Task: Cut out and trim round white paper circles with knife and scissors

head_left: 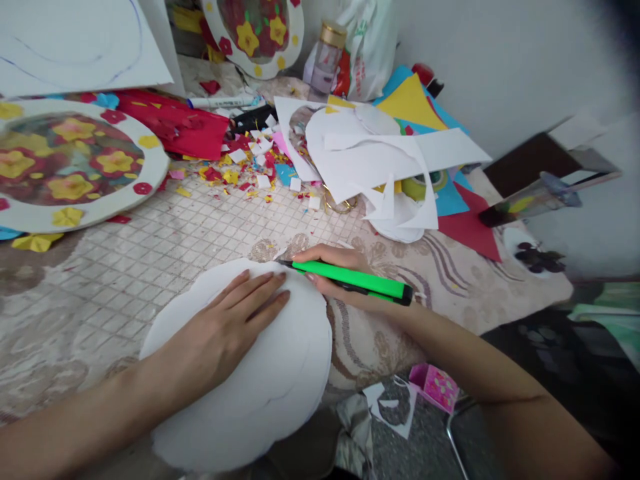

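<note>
Surface (150,233) under a patterned cloth, scraps of coloured paper strewn along its far side. White sheet (280,387) with a scalloped edge lies at the near edge — left hand (225,327) pressed flat on it, fingers (260,287) together and stretched toward the far rim. Right hand (333,270) just beyond that rim, fingers clamped on a green knife (360,280); its long axis runs left to right, tip touching the sheet's top edge beside the left fingertips.
</note>
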`<state>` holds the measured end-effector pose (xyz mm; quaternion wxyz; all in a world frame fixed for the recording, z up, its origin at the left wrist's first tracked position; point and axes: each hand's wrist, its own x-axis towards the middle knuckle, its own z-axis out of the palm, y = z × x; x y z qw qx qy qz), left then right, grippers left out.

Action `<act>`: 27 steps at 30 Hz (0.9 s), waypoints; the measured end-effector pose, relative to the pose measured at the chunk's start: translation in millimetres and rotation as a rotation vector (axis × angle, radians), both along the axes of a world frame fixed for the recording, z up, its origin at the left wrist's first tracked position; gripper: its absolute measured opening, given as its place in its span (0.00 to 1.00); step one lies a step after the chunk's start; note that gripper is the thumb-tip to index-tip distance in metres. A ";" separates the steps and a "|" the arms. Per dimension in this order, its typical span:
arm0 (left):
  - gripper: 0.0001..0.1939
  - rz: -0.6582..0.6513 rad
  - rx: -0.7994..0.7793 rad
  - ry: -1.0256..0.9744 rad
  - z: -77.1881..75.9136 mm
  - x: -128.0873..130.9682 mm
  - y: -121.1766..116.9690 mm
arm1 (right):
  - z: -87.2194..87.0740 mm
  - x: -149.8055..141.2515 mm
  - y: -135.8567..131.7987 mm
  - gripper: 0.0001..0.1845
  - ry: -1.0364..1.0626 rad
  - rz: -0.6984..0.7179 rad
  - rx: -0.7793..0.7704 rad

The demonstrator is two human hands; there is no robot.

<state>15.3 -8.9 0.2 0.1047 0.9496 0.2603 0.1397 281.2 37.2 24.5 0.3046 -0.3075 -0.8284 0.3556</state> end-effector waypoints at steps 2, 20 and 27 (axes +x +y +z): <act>0.28 -0.001 -0.004 -0.002 -0.7 -0.3 0.4 | 0.1 -0.2 -2.0 0.13 0.001 -0.011 -0.014; 0.28 0.007 0.059 0.039 0.2 0.5 -0.3 | -7.9 11.4 -31.6 0.14 0.012 -0.166 -0.053; 0.27 0.002 0.085 0.036 0.0 1.9 -0.6 | -12.6 19.5 -42.7 0.17 0.028 -0.184 -0.067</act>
